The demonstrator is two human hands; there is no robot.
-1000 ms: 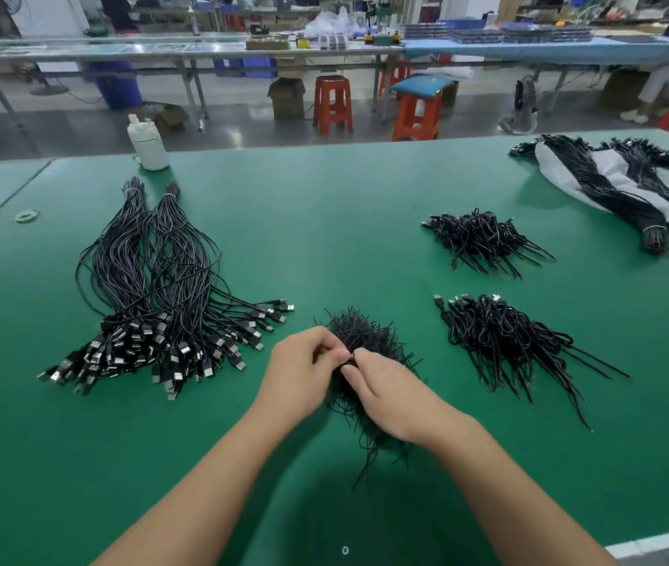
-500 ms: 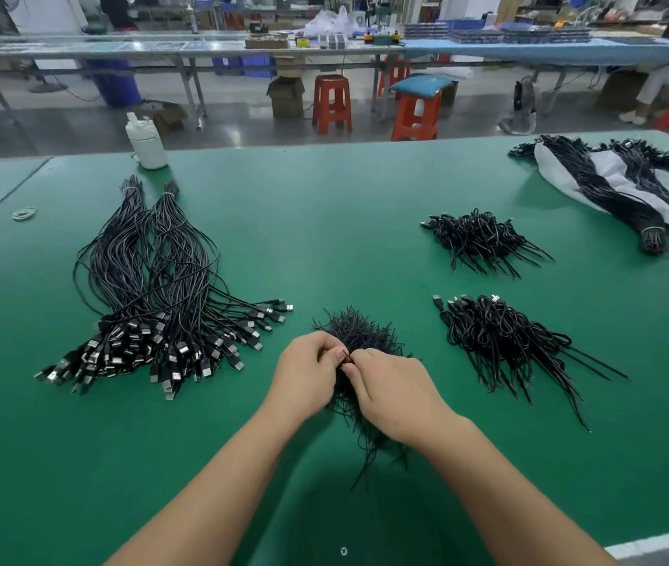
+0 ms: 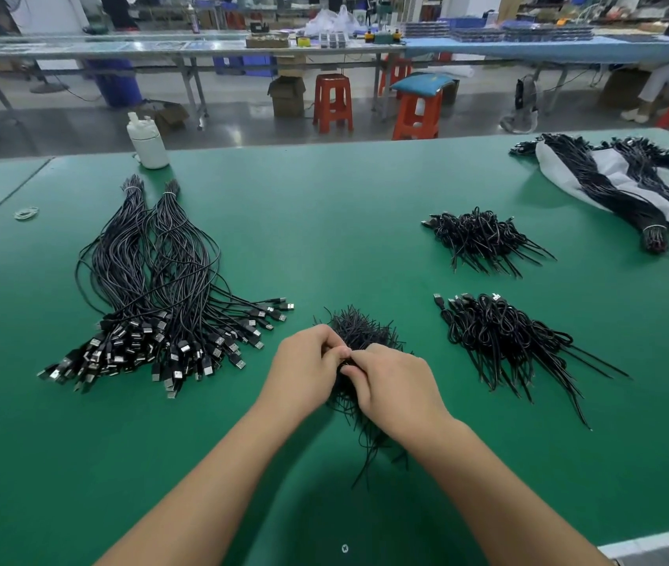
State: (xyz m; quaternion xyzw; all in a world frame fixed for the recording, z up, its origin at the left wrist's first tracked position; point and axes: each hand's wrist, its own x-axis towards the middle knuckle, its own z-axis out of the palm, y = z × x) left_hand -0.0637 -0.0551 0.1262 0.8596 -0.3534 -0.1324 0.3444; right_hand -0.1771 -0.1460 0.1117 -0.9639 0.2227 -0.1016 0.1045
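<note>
Hardly shifting since a second ago, keeping left hand (image 3: 308, 361) and right hand (image 3: 394, 386) together, fingers of both curled and pinching strands atop the small wire pile (image 3: 359, 330) at near centre of the green table (image 3: 324, 222). Seemingly working midway, with a far heap (image 3: 480, 239) and near heap (image 3: 500, 337) lying done at right and plug cables (image 3: 161, 288) waiting at left. Blocking nothing: white bottle (image 3: 148, 143) far left, white bag (image 3: 618, 173) far right.

A plain green surface (image 3: 345, 222) carries black cable bundles (image 3: 153, 288), a white bottle (image 3: 148, 145) and a white sheet (image 3: 627, 185), with orange-red stools (image 3: 332, 102) behind
</note>
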